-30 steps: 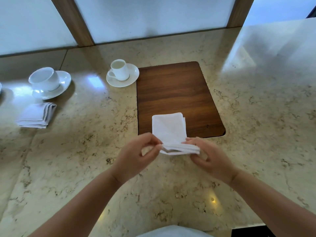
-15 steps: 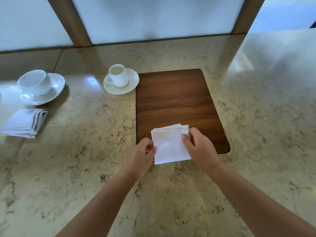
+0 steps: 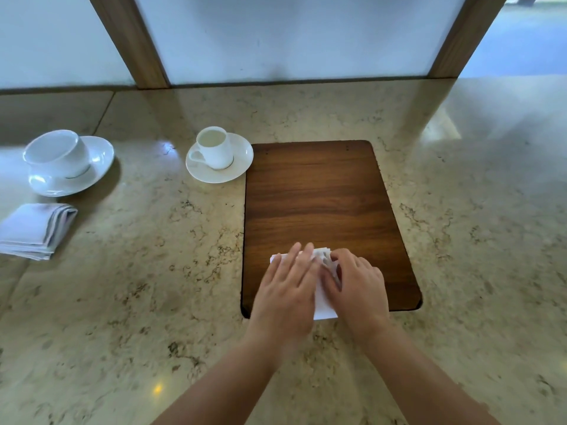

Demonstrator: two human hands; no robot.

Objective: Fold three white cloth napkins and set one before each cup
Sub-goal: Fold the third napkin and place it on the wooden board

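Observation:
A folded white napkin [image 3: 324,305] lies on the near end of a dark wooden board [image 3: 319,194], its front edge hanging over the board's rim. My left hand [image 3: 285,289] lies flat on top of it, fingers stretched out and pressing down. My right hand [image 3: 359,286] covers its right side, fingertips curled on the stacked layers at the far right corner. Most of the napkin is hidden under both hands. A small white cup on a saucer [image 3: 214,147] stands just left of the board's far corner. A wider white cup on a saucer [image 3: 56,153] stands at far left, with another folded napkin [image 3: 33,230] before it.
Everything rests on a beige marble counter [image 3: 147,286]. Frosted glass panels with wooden posts [image 3: 135,41] close off the counter's far edge. The counter runs on to the right of the board.
My left hand went from pinching the napkin's left edge to lying flat on top. My right hand shifted onto the right edge. The camera view moved closer to the counter's far side.

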